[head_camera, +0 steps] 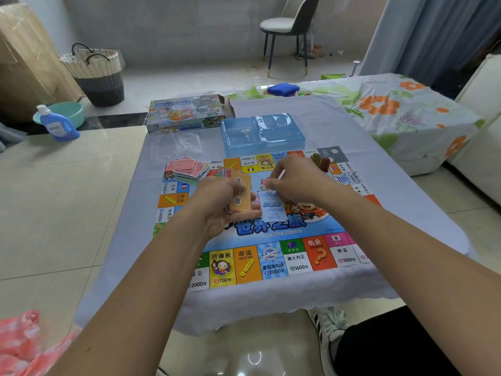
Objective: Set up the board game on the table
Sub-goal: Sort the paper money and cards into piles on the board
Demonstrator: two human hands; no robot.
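The left hand [217,202] is gripping a stack of cards [240,195]. The right hand [295,180] is pinching a pale blue note [272,208] over the game board [271,256].

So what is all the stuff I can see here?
game board: one, colourful, flat on the table
table: one, pale cloth cover
game box: one, colourful, table's far left
plastic tray: one, blue, behind the board
red cards: a loose pile, board's far left corner
orange cards: a stack, in the left hand
blue card: one, in the right hand
basket: one, white and grey, on the floor
bottle: one, blue, on the floor
chair: one, grey, far back
left hand: grips the orange cards
right hand: pinches the blue card
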